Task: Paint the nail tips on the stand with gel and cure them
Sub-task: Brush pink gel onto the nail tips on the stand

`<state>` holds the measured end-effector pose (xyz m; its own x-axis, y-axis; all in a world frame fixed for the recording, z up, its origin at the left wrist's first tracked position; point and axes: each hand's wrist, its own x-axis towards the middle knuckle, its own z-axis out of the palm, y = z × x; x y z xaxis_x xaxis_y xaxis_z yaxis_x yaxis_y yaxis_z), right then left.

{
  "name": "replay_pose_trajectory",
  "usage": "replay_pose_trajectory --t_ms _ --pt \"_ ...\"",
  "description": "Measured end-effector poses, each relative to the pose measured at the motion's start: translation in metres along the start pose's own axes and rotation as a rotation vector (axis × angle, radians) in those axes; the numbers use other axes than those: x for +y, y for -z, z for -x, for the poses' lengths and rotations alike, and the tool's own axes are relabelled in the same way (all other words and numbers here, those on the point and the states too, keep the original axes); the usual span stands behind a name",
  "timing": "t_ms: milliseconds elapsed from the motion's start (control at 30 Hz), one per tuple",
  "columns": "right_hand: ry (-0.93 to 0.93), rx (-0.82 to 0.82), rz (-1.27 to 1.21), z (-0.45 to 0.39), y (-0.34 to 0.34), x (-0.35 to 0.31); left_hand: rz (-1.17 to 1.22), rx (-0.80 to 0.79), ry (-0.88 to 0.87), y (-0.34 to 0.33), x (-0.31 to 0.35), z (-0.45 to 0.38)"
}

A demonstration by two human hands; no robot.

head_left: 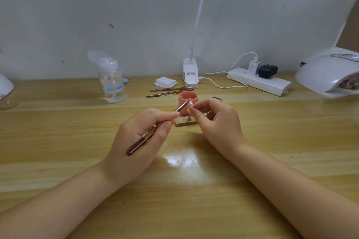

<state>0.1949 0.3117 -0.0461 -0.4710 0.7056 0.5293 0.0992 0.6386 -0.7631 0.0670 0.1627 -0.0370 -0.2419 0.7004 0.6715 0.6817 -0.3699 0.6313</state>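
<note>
A small wooden stand (185, 122) lies on the table in the middle, with one metal post and a round magnet on it. My right hand (215, 120) pinches the holder of a pink nail tip (189, 105) just above the stand. My left hand (141, 134) grips a brown-handled brush (147, 137) like a pen, and its bristles touch the nail tip. An open pink gel jar (188, 101) stands right behind the tip. The white curing lamp (330, 75) sits at the far right, with several tips on holders inside its mouth.
Two spare brushes (171, 91) lie behind the jar, beside a stack of white wipes (165, 82). A clear pump bottle (113, 83) stands at the back left. A clip lamp (190, 73), a power strip (260, 81) with cables, and a white object (5, 87) at the left edge line the wall.
</note>
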Motion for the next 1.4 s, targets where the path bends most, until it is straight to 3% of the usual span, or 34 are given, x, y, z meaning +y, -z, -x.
replay_pose_trajectory --t_ms 333,533,1400 --pt "-0.004 0.023 -0.001 -0.0003 0.0008 0.0004 0.058 0.093 0.059 -0.0004 -0.0007 0.0015" --pt "0.011 0.012 0.029 0.0004 0.0012 -0.0011 0.028 0.023 0.044 -0.0015 0.0004 0.0006" --pt "0.006 0.001 0.007 0.0011 0.0008 -0.0016 -0.026 0.086 0.060 0.0014 0.0056 0.0010"
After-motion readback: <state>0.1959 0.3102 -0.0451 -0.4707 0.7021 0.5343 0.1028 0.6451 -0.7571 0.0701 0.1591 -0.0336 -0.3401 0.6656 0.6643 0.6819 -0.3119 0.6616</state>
